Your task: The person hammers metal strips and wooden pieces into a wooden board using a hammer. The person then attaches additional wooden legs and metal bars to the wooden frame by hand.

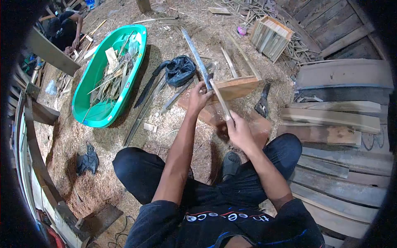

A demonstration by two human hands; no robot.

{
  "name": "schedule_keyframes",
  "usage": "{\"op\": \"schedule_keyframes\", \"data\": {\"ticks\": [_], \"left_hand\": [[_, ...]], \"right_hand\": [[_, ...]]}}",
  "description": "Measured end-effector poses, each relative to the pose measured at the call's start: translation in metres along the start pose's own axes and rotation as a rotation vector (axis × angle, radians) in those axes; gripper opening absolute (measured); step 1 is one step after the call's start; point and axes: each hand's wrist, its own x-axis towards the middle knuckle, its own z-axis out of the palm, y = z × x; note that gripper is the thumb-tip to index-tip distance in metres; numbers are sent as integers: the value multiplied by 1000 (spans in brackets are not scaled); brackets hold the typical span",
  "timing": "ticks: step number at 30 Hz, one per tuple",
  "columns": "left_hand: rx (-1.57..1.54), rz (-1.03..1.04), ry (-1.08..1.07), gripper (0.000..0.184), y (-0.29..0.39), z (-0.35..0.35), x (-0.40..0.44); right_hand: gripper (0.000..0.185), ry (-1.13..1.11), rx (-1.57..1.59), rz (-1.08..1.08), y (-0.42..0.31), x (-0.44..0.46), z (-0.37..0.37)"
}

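My right hand [237, 128] is wrapped round the wooden handle of a hammer [220, 99], whose dark head lies at the near end of a long metal strip [194, 51]. My left hand [199, 98] is closed at the left end of a wooden piece [235, 87], beside the strip; what its fingers grip is hard to make out. Beneath the piece is a reddish wooden block [258, 126]. Two thin wooden sticks [229, 63] reach away behind the piece.
A green tub [78, 99] with wood scraps stands left. Near it lie a black bag [180, 71] and a long dark blade [145, 91]. Planks [331, 118] cover the right side. A slatted crate [271, 38] stands upper right. Another person [62, 31] crouches upper left.
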Motion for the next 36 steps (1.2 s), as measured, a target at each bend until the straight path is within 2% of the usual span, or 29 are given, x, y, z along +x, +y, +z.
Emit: {"op": "schedule_keyframes", "data": {"ticks": [1,2,3,6,7,10,11,14,15,17,18,22,23,26,29,31,34,35,36], "left_hand": [[-72,-108,-29,51,10,-1,-2],[-72,-99,-24,50,9,0,5],[-71,-101,-17,49,6,1,7],[-29,-89,-3,48,-6,2,-2],[-6,-60,-6,48,-8,1,-2],[19,-28,-2,47,8,0,4],[47,-38,0,46,18,-2,4],[-3,-83,-9,46,10,-1,-2],[-9,-70,-10,46,7,-2,-4],[0,-59,-10,50,-2,0,-1],[-13,-73,-11,50,7,0,2],[40,-103,2,51,13,-1,-1],[37,-100,-15,52,10,-3,-3],[-7,-38,-28,52,-9,1,7],[-52,-45,-24,48,0,-2,9],[-75,-69,-38,46,4,-4,-1],[-111,-115,-89,51,11,-3,7],[-110,-136,-90,51,10,-2,5],[-108,-167,-95,51,15,-3,1]], "right_hand": [[38,-32,-1,-15,8,2,-1],[39,-66,-3,-36,12,7,-2],[41,44,69,-58,-4,7,-1],[42,100,69,-90,-9,4,-1],[41,52,104,-37,1,3,6],[40,-32,-11,-143,15,8,4],[37,67,-8,-174,10,5,5],[35,130,110,-120,-16,3,1],[34,78,128,-49,-16,0,2],[39,18,25,-127,20,3,4],[41,-10,-29,-172,15,8,2],[38,133,121,-107,-16,0,-1],[37,140,82,-113,-4,-3,5],[36,-49,-57,-106,28,1,4],[36,46,44,-70,-1,-2,0],[38,86,56,-65,3,-7,6],[38,-119,-27,-65,5,0,-4],[35,-76,-27,0,-1,-2,-5],[33,-9,0,-49,-1,0,-2]]}}
